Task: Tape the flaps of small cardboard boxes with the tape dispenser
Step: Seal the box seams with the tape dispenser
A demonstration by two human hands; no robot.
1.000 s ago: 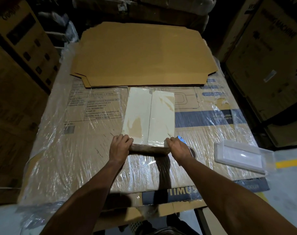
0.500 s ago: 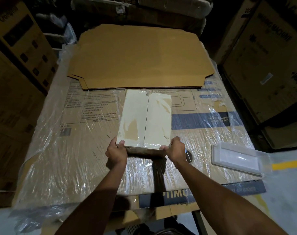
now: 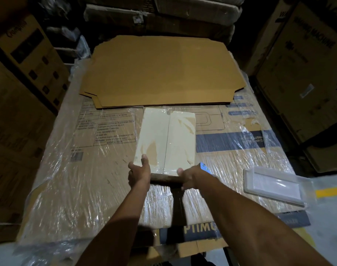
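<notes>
Left hand grips near-left corner of small box, thumb on top face. Right hand grips near-right corner; blue item, likely tape dispenser, shows just behind it, hold unclear. Box rests on wrapped carton, centre seam facing up. Advice: keep flaps flush, seam closed, steady both corners before taping. Plastic tray lies to right, apart.

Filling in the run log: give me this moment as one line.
left hand: grips small box near-left corner | right hand: grips near-right corner | flaps: closed, centre seam | clear plastic tray: right, apart
</notes>
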